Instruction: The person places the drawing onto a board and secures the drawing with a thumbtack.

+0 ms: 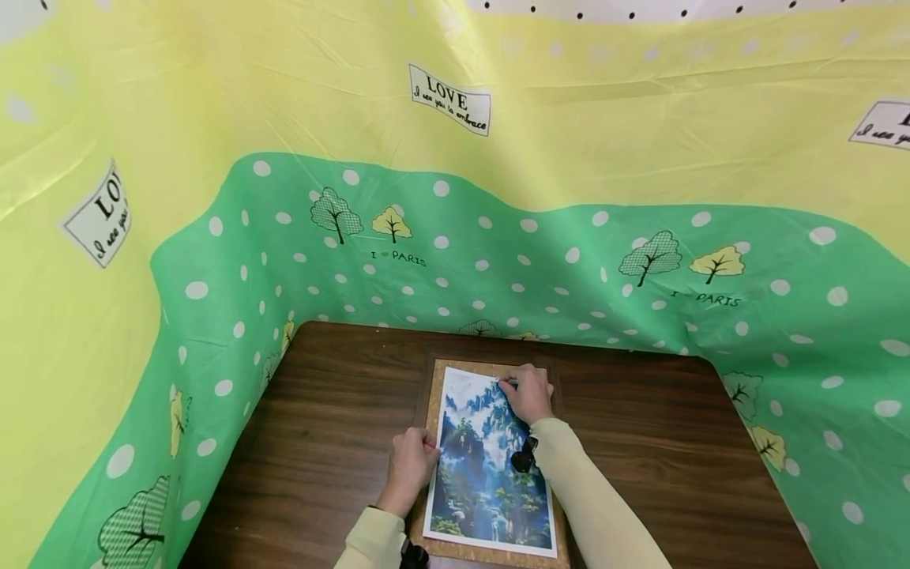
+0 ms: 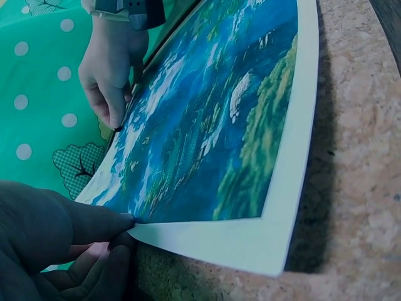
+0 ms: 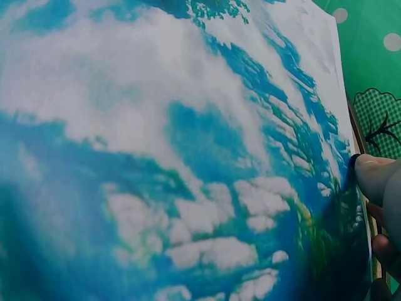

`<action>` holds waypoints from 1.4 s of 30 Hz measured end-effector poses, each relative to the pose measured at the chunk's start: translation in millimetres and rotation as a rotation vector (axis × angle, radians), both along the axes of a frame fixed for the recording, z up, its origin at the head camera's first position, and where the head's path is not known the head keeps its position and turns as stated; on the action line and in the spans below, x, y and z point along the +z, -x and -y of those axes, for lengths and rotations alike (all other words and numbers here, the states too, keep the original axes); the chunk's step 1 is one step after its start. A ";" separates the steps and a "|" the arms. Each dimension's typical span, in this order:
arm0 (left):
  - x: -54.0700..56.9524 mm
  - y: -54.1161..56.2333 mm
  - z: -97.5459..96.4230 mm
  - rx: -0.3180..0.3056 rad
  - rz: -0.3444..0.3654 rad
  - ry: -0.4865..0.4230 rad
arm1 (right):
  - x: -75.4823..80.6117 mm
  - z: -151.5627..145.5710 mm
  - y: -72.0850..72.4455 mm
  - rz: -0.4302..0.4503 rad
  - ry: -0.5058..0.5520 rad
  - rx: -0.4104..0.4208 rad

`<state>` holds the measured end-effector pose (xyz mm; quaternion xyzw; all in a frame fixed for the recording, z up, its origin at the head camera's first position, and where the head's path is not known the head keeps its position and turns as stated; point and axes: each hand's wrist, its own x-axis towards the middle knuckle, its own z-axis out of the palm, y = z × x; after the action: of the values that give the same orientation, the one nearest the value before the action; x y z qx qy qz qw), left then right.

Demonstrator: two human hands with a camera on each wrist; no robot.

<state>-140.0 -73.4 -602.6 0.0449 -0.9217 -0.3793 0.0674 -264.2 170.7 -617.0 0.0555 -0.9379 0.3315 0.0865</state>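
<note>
A printed landscape picture point(image 1: 483, 482) with a white border lies over a cork board point(image 2: 357, 157), mountains and mist showing on it. My left hand point(image 1: 412, 462) is at the picture's left edge, thumb and fingers pinching it. In the left wrist view the paper near that hand point(image 2: 69, 232) is lifted off the cork and casts a shadow. At the top edge, my right hand point(image 1: 529, 395) pinches the paper, its thumb point(image 3: 376, 175) on the printed side. Whether a small item sits between the right fingertips is too small to tell.
The board lies on a dark wooden table point(image 1: 334, 427). A green and yellow printed curtain point(image 1: 498, 261) hangs around the table's back and sides. Black wrist cameras point(image 1: 524, 458) sit on both wrists, the right one above the picture.
</note>
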 end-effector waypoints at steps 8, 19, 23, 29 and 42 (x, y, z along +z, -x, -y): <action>-1.6 -0.9 -1.6 -0.005 -0.005 -0.001 | -1.5 2.3 0.8 -0.007 -0.002 -0.019; -2.4 -1.2 -2.0 -0.005 -0.013 -0.004 | 4.8 6.0 -0.2 0.043 -0.001 -0.044; -1.6 -0.5 -2.2 -0.004 -0.012 -0.005 | 9.0 7.3 1.3 0.070 0.009 -0.065; -0.4 0.1 -1.5 0.000 -0.007 -0.004 | 12.2 10.5 4.2 0.110 0.006 -0.095; 0.6 1.2 -1.4 0.004 0.011 -0.015 | 10.2 13.9 7.1 0.148 0.064 -0.127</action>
<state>-141.3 -72.0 -602.0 0.0492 -0.9191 -0.3859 0.0629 -271.3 156.8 -606.8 -0.0314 -0.9323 0.3582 0.0394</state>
